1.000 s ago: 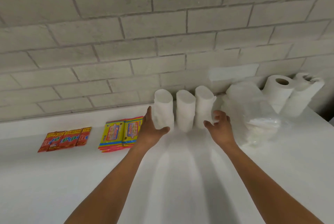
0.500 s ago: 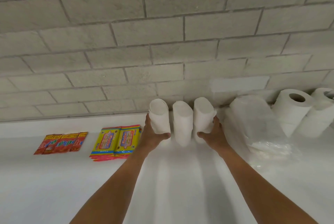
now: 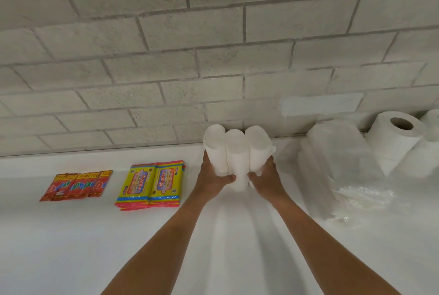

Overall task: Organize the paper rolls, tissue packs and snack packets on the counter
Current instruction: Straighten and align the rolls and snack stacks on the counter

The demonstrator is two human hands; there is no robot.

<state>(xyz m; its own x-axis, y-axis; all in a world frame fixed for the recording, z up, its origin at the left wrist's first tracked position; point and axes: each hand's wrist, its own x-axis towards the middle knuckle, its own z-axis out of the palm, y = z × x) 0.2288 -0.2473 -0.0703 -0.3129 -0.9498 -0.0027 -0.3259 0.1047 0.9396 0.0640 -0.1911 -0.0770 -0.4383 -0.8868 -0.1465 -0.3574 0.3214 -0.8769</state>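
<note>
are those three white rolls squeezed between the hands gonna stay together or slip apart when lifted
The three white rolls look soft and light, so they probably compress rather than crack. Only the outer two are touched by the left hand and right hand; the middle one, held by side pressure alone, could slip down. They are tall and narrow, so likely tippy once set down.

Views: one, head-worn.
Position: above the near edge of the white counter point(image 3: 71, 247), over the person's forearms.
Facing: forward and down, toward the grey brick wall point(image 3: 213, 45) behind the counter.
Nearness: close; the wall fills the upper half, the counter the lower half.
Lens: wide-angle, mortar lines bowed.
Shared view: none.
</note>
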